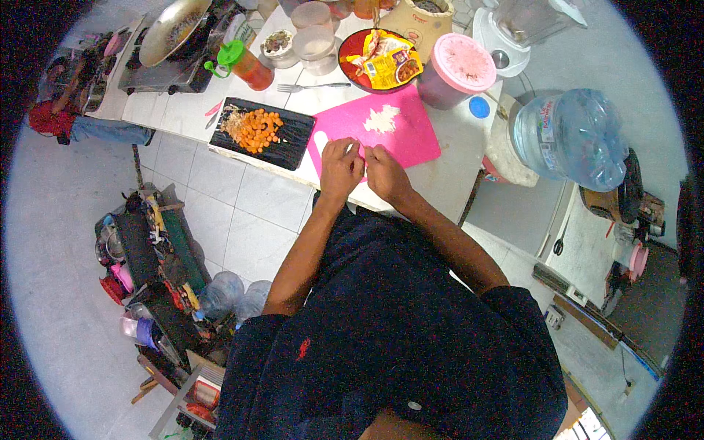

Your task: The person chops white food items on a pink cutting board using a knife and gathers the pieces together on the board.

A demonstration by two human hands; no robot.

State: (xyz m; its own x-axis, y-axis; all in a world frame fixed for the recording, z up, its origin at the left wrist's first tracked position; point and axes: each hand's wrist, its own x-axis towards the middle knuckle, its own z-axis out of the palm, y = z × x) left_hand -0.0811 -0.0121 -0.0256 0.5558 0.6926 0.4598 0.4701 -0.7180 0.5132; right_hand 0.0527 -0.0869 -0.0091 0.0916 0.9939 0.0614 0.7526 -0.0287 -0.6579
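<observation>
My left hand [342, 168] and my right hand [385, 171] meet over the near edge of a pink cutting board [415, 132]. Fingers of both are bent together, with a small pale piece showing at the left fingertips; what the right fingers pinch is hidden. White shredded pieces [381, 120] lie in a pile on the board, beyond my hands. A white strip [320, 142] rests near the board's left edge, beside my left hand. Left of the board, a black rectangular tray [297, 137] holds cut orange carrot pieces [258, 131] and light brown shreds [233, 124].
A fork [313, 87], a green-lidded bottle [250, 69], a round dish with yellow packets [393, 63] and a pink-lidded container [459, 69] stand behind the board. A red-handled knife [214, 112] lies by the tray. A large water bottle [577, 137] is at right.
</observation>
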